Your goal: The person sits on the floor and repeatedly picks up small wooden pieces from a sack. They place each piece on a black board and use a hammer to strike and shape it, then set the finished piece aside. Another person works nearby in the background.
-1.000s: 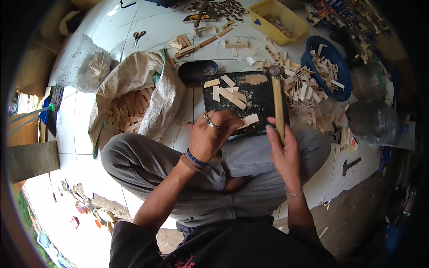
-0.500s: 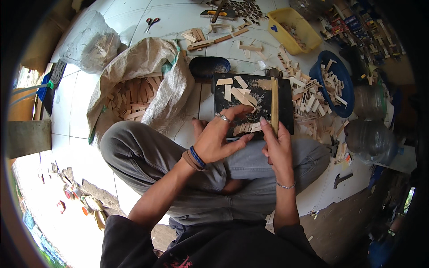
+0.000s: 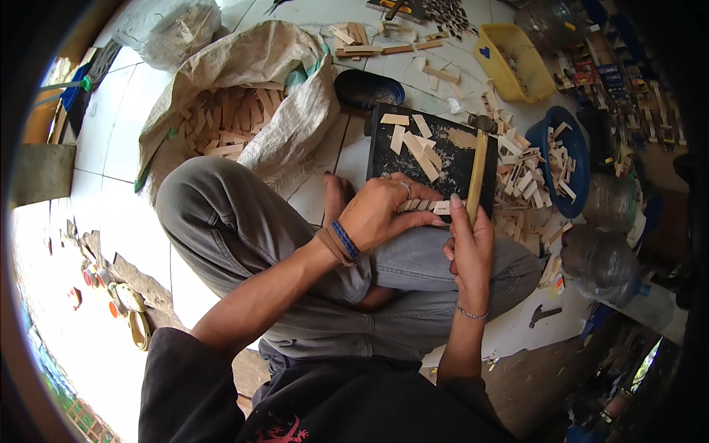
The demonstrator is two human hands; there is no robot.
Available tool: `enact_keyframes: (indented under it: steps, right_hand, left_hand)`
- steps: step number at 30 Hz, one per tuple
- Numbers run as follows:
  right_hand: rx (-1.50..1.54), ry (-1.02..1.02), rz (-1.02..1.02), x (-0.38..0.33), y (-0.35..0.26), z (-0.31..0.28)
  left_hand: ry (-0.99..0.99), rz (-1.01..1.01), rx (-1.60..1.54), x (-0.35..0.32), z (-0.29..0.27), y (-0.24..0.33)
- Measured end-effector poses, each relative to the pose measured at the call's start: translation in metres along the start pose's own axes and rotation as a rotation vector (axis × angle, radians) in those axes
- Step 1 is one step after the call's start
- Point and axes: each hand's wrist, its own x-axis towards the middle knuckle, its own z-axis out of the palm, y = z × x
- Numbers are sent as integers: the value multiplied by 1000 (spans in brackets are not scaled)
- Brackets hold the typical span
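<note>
My left hand (image 3: 380, 209) is at the near edge of a black board (image 3: 384, 151), thumb and fingers closed along a row of small wooden pieces (image 3: 441, 207). My right hand (image 3: 470, 240) grips a hammer (image 3: 478, 166) by its pale wooden handle; the head points away from me, over the board's far right corner. The right thumb is close to the end of the row. Loose flat wooden strips (image 3: 421, 156) and shavings lie on the board beyond my left fingers.
A woven sack (image 3: 295, 111) of wood pieces stands left of the board. A dark blue dish (image 3: 369, 90) sits behind it. To the right are piled wooden pieces (image 3: 521, 173), a blue basin (image 3: 578, 159) and a yellow tub (image 3: 546, 85). Another hammer (image 3: 545, 316) lies at lower right.
My left hand has lowered from the loose strips onto the row of small pieces, its fingers closing around it. The right hand still holds the hammer. The whole view has shifted.
</note>
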Motion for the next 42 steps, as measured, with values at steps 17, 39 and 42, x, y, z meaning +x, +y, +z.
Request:
enact_keyframes:
  steps: [17, 39, 42]
  right_hand:
    - [-47, 30, -12, -1, -4, 4]
    - [-617, 76, -578, -53, 1, -60]
    - [-754, -72, -565, -77, 6, -78]
  left_hand:
    - [5, 35, -265, 5, 5, -4]
    - [-54, -94, -373, 6, 4, -11]
    - [-50, -88, -366, 5, 5, -12]
